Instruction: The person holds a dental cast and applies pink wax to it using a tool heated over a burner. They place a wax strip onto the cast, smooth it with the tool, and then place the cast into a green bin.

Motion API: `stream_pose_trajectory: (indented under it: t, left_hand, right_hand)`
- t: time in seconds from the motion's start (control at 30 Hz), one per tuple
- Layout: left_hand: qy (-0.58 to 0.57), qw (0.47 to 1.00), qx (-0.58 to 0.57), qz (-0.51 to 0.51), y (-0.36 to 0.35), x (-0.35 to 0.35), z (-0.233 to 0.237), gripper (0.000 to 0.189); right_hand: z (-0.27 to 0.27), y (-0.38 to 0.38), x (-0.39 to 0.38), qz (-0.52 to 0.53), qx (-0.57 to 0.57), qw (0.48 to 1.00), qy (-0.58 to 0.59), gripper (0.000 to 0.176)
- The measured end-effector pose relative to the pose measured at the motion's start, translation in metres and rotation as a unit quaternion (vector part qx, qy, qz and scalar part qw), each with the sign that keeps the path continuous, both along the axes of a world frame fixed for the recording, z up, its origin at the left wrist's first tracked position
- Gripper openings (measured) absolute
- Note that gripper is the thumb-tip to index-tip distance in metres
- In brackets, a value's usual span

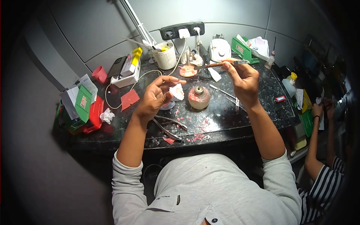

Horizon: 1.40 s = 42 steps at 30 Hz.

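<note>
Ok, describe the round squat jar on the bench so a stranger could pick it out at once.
Start at the dark speckled bench and look at its middle, between the left hand, holding a white cast, and the right hand, holding a slender tool. The jar stands there. It alone is round, squat and pinkish, with a small metal cap on top.

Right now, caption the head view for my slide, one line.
At a dark bench, the left hand holds a white piece, the right hand a thin tool, near a squat glass burner.
</note>
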<state>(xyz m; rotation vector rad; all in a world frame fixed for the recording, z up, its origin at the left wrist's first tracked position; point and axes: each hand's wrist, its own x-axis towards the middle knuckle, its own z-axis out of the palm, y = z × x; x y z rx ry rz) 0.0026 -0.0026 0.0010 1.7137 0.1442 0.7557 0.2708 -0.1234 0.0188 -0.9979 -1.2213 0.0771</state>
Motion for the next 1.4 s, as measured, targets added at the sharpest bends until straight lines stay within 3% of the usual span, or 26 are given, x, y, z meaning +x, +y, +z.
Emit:
stream_pose_trajectory:
  t: [0.27, 0.47, 0.53, 0.67, 0.93, 1.03, 1.4]
  left_hand:
    - [0.003, 1.0, -0.003, 0.018, 0.0, 0.0, 0.001, 0.064]
    - [-0.006, 1.0, -0.009, 0.015, -0.002, -0.001, 0.003, 0.043]
    - [-0.033, 0.993, -0.112, -0.014, -0.002, -0.001, 0.003, 0.04]
    - [-0.034, 0.993, -0.11, -0.001, 0.004, -0.002, -0.002, 0.04]
    - [-0.079, 0.963, -0.243, 0.083, 0.016, -0.007, -0.006, 0.028]
    - [-0.091, 0.957, -0.272, 0.05, 0.022, -0.01, -0.008, 0.028]
    - [-0.065, 0.96, -0.255, 0.1, 0.012, -0.007, -0.001, 0.026]
  right_hand:
    - [-0.001, 0.0, 0.002, -0.002, -0.006, 1.0, -0.01, 0.016]
    - [-0.004, 0.003, 0.003, -0.011, -0.011, 1.0, -0.027, 0.016]
    - [-0.006, 0.004, 0.005, -0.011, -0.014, 0.999, -0.031, 0.016]
    - [-0.009, 0.005, 0.004, -0.022, -0.031, 0.998, -0.054, 0.017]
    - [-0.005, 0.005, 0.002, -0.007, -0.059, 0.998, -0.021, 0.019]
    - [-0.006, 0.007, 0.002, 0.014, -0.034, 0.999, 0.01, 0.019]
    - [-0.003, 0.003, -0.001, -0.02, 0.0, 0.996, -0.092, 0.015]
